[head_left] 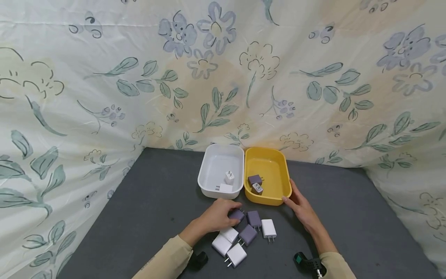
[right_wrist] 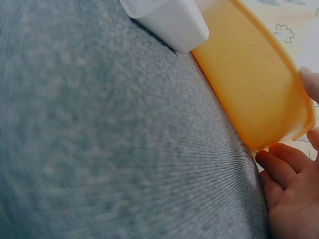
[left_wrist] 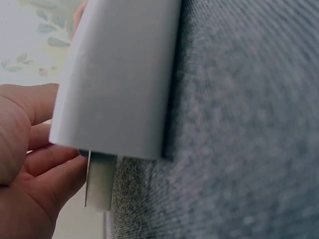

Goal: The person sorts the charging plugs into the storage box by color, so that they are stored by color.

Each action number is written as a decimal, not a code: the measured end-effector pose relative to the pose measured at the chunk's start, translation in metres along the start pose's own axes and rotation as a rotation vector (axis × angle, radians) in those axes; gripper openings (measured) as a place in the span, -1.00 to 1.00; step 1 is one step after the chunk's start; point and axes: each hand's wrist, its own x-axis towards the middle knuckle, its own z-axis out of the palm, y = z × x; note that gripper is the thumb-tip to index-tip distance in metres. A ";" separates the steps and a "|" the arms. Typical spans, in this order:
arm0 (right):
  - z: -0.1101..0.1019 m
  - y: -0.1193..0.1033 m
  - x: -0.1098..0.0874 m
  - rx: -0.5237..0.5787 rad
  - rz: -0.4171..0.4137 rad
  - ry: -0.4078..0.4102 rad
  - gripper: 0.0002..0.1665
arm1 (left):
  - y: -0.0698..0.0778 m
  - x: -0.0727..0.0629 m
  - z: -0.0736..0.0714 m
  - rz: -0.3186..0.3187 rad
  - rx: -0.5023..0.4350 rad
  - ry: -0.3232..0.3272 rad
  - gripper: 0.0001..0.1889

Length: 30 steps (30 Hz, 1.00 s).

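My left hand (head_left: pixel 217 215) has its fingers and thumb on a purple charger plug (head_left: pixel 237 214) at the back of a loose group on the table. Beside that hand lie more purple plugs (head_left: pixel 248 235) and white plugs (head_left: pixel 236 254), prongs showing on several. A white plug (left_wrist: pixel 119 74) looms large in the left wrist view and hides part of the fingers. My right hand (head_left: pixel 304 209) holds the near right corner of a yellow bin (head_left: pixel 286 190), thumb at the front and fingers along the side. Two purple plugs (head_left: pixel 255 179) lie inside this bin.
A white bin (head_left: pixel 203 186) stands against the yellow one on its left, with two white plugs (head_left: pixel 225 188) inside. Both bins sit at the back of the dark grey table (head_left: pixel 139 217), near a flowered cloth (head_left: pixel 216 97). One white plug (head_left: pixel 268 228) lies right of the group.
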 end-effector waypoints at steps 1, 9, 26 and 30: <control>0.000 0.000 0.000 0.001 0.000 0.000 -0.03 | 0.001 0.000 -0.001 -0.003 0.007 0.001 -0.56; 0.000 0.000 0.000 -0.007 0.005 0.002 -0.03 | 0.001 0.000 -0.001 -0.012 0.048 0.030 -0.57; -0.001 0.001 0.001 -0.037 0.034 0.021 -0.03 | 0.002 0.000 0.004 -0.116 0.104 0.068 -0.49; 0.000 0.000 0.000 -0.044 0.039 0.019 -0.02 | 0.002 -0.001 0.006 -0.122 0.094 0.093 -0.48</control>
